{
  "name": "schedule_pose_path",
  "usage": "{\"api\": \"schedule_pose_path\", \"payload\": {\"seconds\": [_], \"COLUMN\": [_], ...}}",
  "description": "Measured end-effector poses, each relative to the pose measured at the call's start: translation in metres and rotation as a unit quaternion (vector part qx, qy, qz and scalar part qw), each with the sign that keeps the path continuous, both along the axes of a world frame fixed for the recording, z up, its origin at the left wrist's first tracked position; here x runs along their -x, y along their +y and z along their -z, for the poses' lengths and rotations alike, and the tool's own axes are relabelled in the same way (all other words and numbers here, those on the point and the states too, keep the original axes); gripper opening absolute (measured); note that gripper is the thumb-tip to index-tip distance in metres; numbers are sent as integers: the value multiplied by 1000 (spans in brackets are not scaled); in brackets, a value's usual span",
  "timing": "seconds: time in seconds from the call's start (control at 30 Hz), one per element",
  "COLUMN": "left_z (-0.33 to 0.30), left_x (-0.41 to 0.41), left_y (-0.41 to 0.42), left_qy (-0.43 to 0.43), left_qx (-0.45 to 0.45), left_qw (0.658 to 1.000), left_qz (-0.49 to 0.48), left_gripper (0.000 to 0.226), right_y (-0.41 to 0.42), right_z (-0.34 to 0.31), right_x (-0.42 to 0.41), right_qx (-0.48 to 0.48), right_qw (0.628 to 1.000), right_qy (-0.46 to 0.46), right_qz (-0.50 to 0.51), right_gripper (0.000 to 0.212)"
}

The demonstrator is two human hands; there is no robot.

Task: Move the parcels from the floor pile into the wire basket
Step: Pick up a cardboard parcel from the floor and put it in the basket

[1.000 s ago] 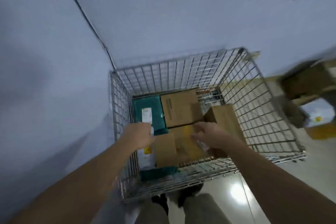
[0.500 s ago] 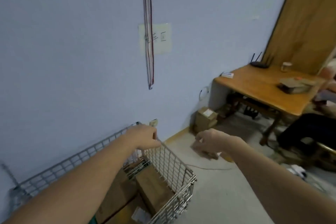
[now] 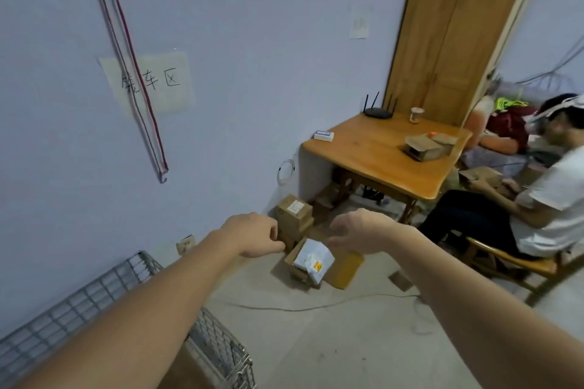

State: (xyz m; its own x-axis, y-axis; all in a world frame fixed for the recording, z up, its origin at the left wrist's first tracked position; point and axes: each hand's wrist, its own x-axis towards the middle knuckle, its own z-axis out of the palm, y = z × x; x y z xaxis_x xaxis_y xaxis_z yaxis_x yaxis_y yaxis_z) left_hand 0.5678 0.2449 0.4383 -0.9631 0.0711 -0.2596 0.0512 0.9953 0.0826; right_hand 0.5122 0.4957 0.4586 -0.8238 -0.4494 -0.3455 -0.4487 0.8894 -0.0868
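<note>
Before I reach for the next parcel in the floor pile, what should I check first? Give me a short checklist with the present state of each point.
1. Left hand holds nothing: ok, fingers loosely curled, no parcel in them.
2. Right hand holds nothing: ok, fingers spread and relaxed.
3. Parcels remain in the floor pile: ok, brown boxes stand by the wall and a white parcel lies tilted on an open box.
4. Path to the pile: not ok, a thin cable lies across the floor in front of it.
5. Room left in the wire basket: cannot tell, only its rim and one corner show.
6. Seated person away from the pile: ok.
</note>
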Motion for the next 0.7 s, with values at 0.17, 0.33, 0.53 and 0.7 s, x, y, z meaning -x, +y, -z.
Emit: {"api": "schedule_pose_path", "payload": {"seconds": [0.17, 0.33, 0.53, 0.7], "left_z": [29, 52, 62, 69], "left_x": [106, 208, 304, 385], "left_y": [29, 57, 75, 78], "left_qy": [0, -11, -37, -44], "left_qx": [-10, -17, -1, -10], "left_qw": [1000, 999, 999, 998], "left_qz": [25, 41, 22, -43], "left_gripper": [36, 35, 34, 38], "right_y": [24, 54, 80, 84], "right_z": [16, 32, 52, 78], "right_x": [90, 179, 291, 407], "right_qx": [19, 33, -2, -24], "right_qw": [1000, 999, 999, 998], "right_qy": [18, 20, -17, -50], "right_qz": [14, 39, 36, -6], "right_gripper": [56, 57, 63, 70]}}
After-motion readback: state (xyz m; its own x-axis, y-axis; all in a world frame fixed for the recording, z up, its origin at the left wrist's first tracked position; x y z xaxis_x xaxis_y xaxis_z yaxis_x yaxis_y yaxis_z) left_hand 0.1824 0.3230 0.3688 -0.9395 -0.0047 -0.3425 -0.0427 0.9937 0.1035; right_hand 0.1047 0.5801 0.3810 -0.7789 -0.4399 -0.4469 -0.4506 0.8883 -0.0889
